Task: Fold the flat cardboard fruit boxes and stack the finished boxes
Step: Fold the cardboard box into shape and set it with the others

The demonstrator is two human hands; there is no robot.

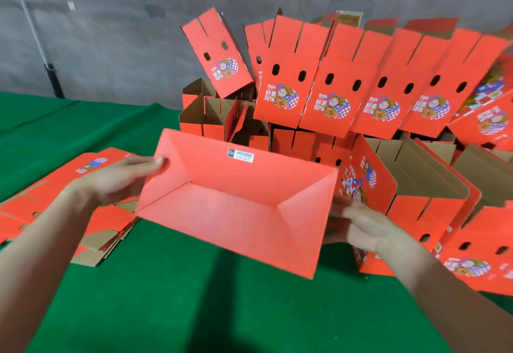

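Observation:
A red cardboard fruit box (238,200) is held above the green table, its folded bottom facing me, with a small barcode label near its upper edge. My left hand (122,177) grips the box's left side, thumb on the bottom face. My right hand (363,227) holds the right side, fingers curled behind the edge. A pile of flat red box blanks (55,200) lies on the table at the left, partly under my left arm. Finished red boxes (327,86) with cartoon prints stand stacked behind and to the right.
The green cloth table (177,297) spreads in front and to the left. More folded boxes (444,200) with open brown insides crowd the right side. A grey wall (111,47) with blue posters rises behind the table.

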